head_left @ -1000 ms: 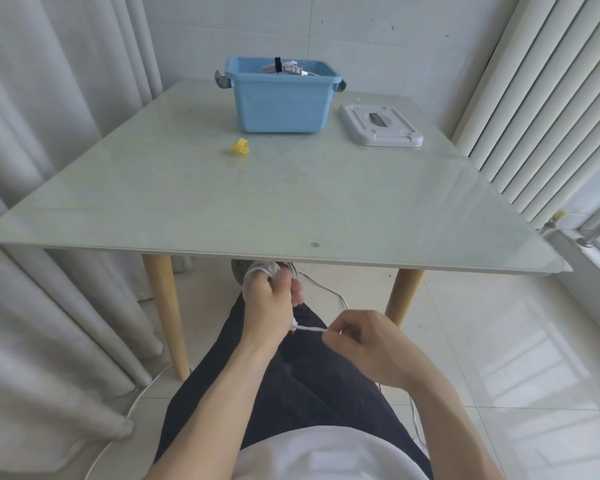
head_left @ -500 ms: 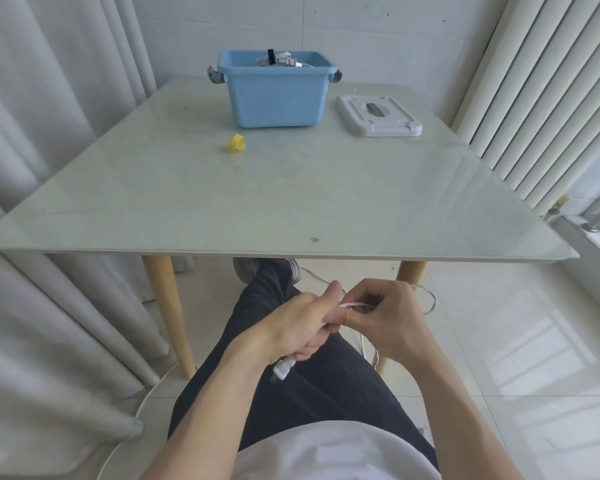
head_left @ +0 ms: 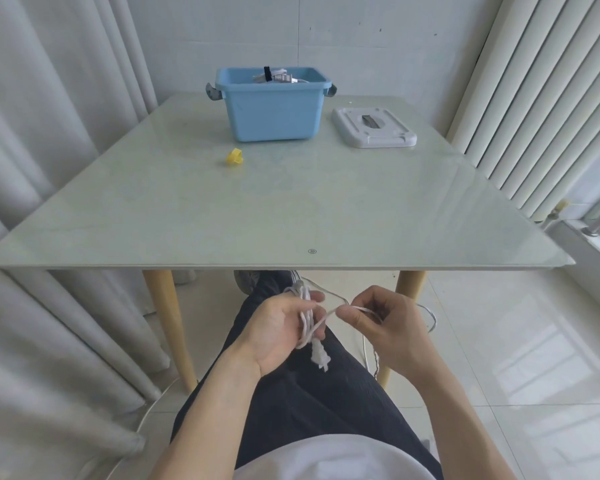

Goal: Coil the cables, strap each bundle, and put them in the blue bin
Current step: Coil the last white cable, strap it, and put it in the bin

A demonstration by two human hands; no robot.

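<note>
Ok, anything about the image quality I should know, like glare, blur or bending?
Head view: daylight from the right throws glare on the floor tiles; the wide lens bows the table edges and blinds; the white cable plug is smeared with motion blur.

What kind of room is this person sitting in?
Probably a room in a home or small office, not a workshop: a glass-topped table on wooden legs, long pale curtains beside it, and a glossy tiled floor by a window.
</note>
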